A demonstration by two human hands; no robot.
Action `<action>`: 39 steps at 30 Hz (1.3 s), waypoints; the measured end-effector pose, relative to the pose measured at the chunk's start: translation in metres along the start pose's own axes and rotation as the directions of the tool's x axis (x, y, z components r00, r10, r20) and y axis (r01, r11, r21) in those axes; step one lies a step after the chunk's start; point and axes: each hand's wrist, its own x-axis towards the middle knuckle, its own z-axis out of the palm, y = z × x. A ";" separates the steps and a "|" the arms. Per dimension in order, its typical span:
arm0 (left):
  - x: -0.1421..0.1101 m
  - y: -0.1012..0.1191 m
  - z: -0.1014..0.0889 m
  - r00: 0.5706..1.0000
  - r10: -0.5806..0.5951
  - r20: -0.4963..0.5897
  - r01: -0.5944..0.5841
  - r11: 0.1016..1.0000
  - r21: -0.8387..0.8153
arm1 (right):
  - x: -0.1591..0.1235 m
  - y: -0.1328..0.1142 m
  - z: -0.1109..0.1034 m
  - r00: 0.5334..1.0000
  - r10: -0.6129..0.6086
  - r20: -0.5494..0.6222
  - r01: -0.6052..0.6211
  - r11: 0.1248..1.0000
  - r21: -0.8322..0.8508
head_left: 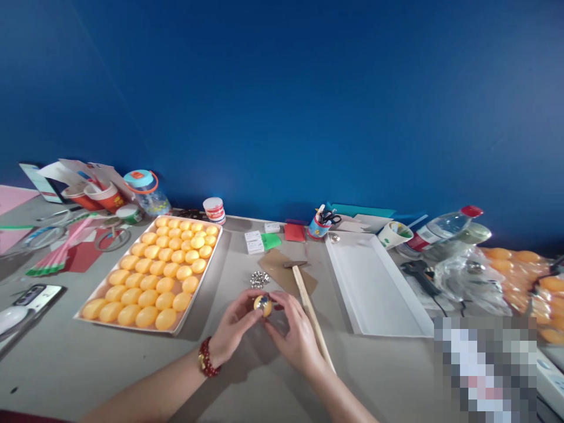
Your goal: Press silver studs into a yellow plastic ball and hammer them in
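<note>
Round, glossy yellow-orange ball [259, 306]: bare left hand [232, 330] and right hand [296, 333] are pinching it, fingertips closed; even pressure should be steadying it.

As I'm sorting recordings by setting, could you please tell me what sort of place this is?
Probably a craft or small-assembly table: the tray of orange balls, the hammer and the cup holding scissors suggest it.

Hands [233, 332] [295, 332]: two
Held ball [261, 306]: one
Tray balls [165, 285]: several dozen
Trays [199, 283] [379, 282]: two
Hammer [312, 314]: one
Red-capped bottle [447, 225]: one
</note>
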 end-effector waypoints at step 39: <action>0.010 -0.003 -0.008 0.997 -0.003 -0.076 -0.011 0.983 -0.183 | 0.063 0.033 0.016 0.914 0.217 0.343 -0.151 0.966 -0.207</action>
